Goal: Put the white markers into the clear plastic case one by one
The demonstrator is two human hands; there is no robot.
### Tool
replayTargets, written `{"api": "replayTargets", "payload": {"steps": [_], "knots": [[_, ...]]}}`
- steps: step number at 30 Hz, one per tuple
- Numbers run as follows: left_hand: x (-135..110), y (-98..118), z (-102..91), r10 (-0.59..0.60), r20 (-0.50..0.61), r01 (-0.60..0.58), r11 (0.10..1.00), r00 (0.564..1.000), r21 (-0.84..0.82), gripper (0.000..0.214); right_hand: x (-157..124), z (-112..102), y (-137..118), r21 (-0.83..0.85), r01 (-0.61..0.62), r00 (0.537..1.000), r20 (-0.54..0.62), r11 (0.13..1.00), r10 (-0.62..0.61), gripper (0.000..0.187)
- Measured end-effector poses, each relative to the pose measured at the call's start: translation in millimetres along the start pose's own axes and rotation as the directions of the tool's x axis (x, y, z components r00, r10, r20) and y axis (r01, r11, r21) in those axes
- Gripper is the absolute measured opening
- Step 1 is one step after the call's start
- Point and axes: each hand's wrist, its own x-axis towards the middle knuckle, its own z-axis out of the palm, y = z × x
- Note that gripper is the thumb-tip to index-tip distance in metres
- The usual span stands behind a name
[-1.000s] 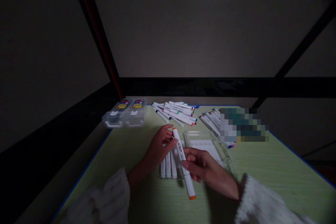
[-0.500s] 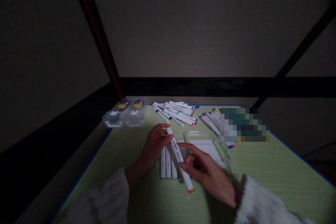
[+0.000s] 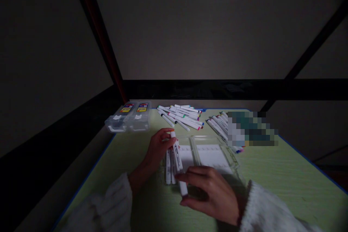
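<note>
Right grip above table, dim wall

Blue-edged green table | open clear case | two plastic boxes | two marker piles

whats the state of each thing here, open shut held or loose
White orange-ended marker: tilted, left hand holding it, right hand touching its lower part
Clear plastic hinged case: open, white markers inside
Two clear plastic yellow-labelled cases: apparently shut
Far pile of white colour-tipped markers: loose, criss-crossed
White marker group at right: lying loose, partly blurred out
</note>
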Motion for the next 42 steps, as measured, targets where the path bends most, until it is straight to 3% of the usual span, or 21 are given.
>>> {"api": "replayTargets", "payload": {"steps": [4, 8, 12, 15, 25, 31, 42], "knots": [[1, -2, 0.0, -0.008, -0.011, 0.008, 1.0, 1.0, 0.002, 0.036, 2, -1, 0, -0.042, 0.062, 0.997, 0.049, 0.997, -0.06, 0.036], [2, -3, -0.2, -0.011, -0.003, 0.011, 1.0, 1.0, 0.001, 0.035, 1, 3, 2, -0.142, 0.151, 0.988, -0.011, 0.978, -0.154, 0.027], [0, -4, 0.1, -0.016, -0.004, 0.017, 0.998, 1.0, 0.062, 0.033, 3, 6, 1, -0.27, 0.279, 0.949, -0.067, 0.922, -0.307, 0.033], [-1, -5, 0.6, 0.009, 0.009, -0.01, 0.994, 1.0, 0.113, 0.029, 5, 5, 0, -0.323, 0.304, 0.927, -0.116, 0.896, -0.356, 0.037], [3, -18, -1.3, 0.222, 0.094, -0.241, 0.898, 0.971, 0.37, 0.017, 5, 6, -1, -0.339, 0.316, 0.93, -0.074, 0.886, -0.36, 0.033], [0, -16, -2.0, 0.241, 0.071, -0.241, 0.811, 0.968, 0.533, 0.016, 4, 7, -1, -0.336, 0.315, 0.933, -0.062, 0.887, -0.355, 0.031], [0, -13, -1.1, 0.236, 0.101, -0.247, 0.754, 0.967, 0.608, 0.024, 1, 8, 3, -0.301, 0.311, 0.942, -0.027, 0.901, -0.334, 0.034]]}}
